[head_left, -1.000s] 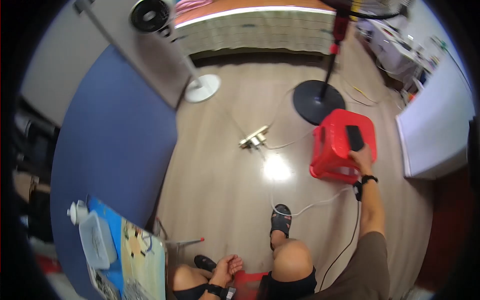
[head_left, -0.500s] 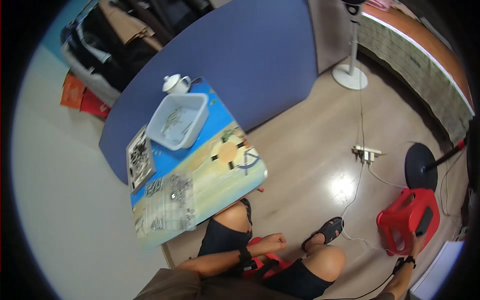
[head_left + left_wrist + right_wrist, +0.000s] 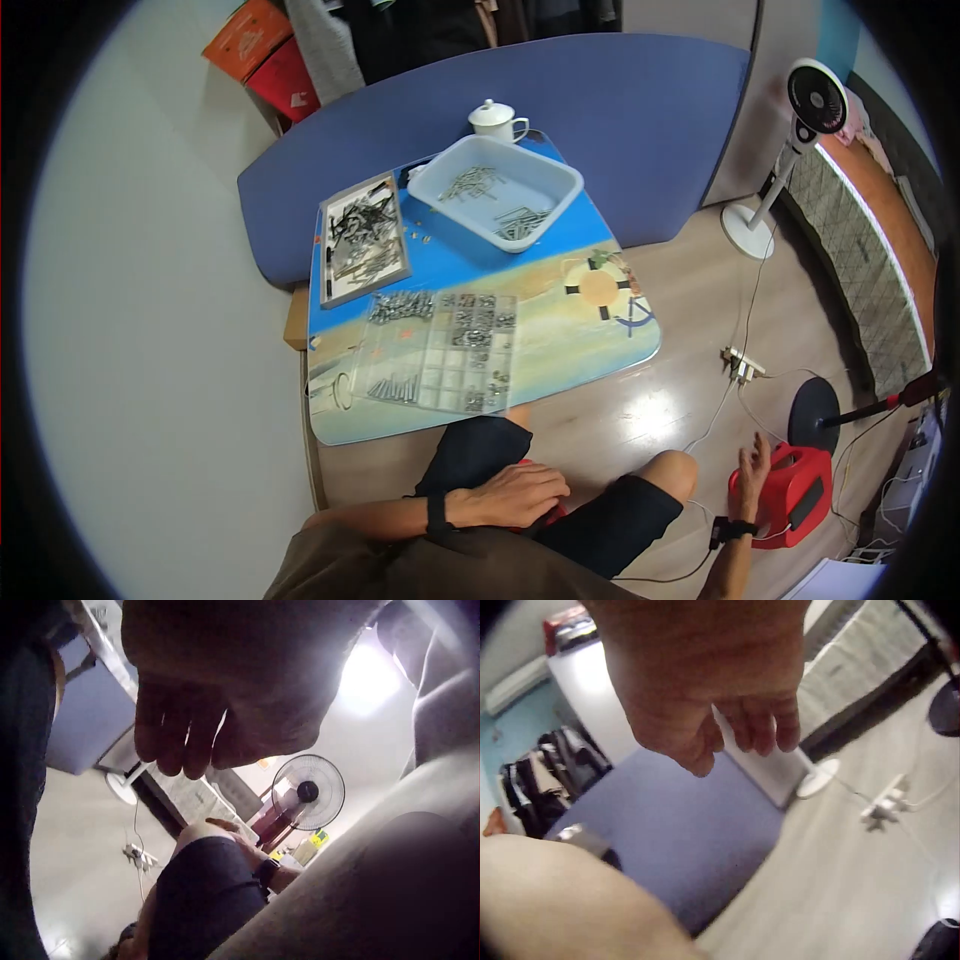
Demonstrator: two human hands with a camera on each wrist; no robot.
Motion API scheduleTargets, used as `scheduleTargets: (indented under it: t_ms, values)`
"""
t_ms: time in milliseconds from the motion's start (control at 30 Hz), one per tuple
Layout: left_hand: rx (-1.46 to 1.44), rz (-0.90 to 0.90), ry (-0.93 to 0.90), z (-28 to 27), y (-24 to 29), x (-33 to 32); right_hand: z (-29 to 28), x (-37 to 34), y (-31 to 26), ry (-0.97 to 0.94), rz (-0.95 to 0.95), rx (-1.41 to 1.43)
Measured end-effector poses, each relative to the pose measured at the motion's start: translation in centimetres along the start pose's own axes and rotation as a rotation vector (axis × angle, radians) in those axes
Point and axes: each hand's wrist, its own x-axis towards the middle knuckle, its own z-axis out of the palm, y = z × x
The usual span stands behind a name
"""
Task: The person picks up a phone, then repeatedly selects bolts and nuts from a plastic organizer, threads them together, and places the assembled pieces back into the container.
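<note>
My left hand [image 3: 515, 495] lies low over my lap, back upward, with loosely bent fingers and nothing in them. Beside the red stool [image 3: 775, 480] my right hand [image 3: 748, 478] is raised with its fingers spread, holding nothing. A flat black phone-like thing [image 3: 806, 503] rests on the stool's seat, just right of that hand. On the low table [image 3: 470, 270] in front of me lies a clear compartment box [image 3: 430, 375] with screws and small metal parts. Behind it are a shallow tray [image 3: 405, 268] of dark and brassy screws and a pale blue basin [image 3: 440, 195] holding long thin pieces.
A white lidded mug [image 3: 492, 122] stands behind the basin. Right of the table are a white fan [image 3: 750, 232], a power strip [image 3: 742, 365] with cables across the floor, and a round black stand base [image 3: 814, 412]. A blue panel [image 3: 640, 150] rises behind the table.
My head view has swung left, bringing the table to the middle. My right hand has come off the black phone-like thing and moved left. My left hand has turned back upward.
</note>
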Motion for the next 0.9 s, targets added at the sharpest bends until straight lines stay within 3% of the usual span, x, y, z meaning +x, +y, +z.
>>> scheduleTargets:
  t_ms: [33,67,133,200,300,400,467,500,533,700,900]
  values:
    - [0.049,0.114,0.087,-1.1,-0.1,-1.3,1.6,0.2,-3.9,0.002,-0.010,-0.016]
    - [0.038,0.126,0.101,-2.1,-0.3,-2.5,2.9,0.6,-7.5,-0.040,-0.150,0.023]
    - [0.088,0.222,0.409,-4.2,-0.6,-5.0,6.3,0.3,-17.1,-0.080,-0.394,0.053]
    - [0.088,0.220,0.501,-7.1,-0.1,-7.1,9.2,-1.0,-25.8,-0.184,-0.553,0.036]
    - [0.250,0.143,0.777,-9.9,-1.3,-10.6,13.8,-3.8,-37.9,-0.365,-0.757,-0.087]
    - [0.364,0.100,0.931,-11.3,-3.4,-13.2,18.6,-4.4,-45.4,-0.575,-1.017,-0.140]
    - [0.360,0.091,0.969,-11.8,-4.8,-14.9,22.0,-4.7,-49.2,-0.659,-1.054,-0.122]
    - [0.373,0.063,1.019,-12.0,-5.3,-15.6,23.7,-5.0,-50.8,-0.715,-0.984,-0.136]
    - [0.387,0.034,1.069,-12.1,-5.8,-16.2,25.8,-4.8,-52.0,-0.705,-1.064,-0.132]
    - [0.405,-0.070,1.132,-12.7,-7.1,-17.3,33.9,-4.3,-55.6,-0.783,-1.020,-0.163]
    - [0.340,-0.128,1.186,-12.6,-7.5,-16.8,37.9,-4.5,-59.2,-0.760,-1.112,-0.232]
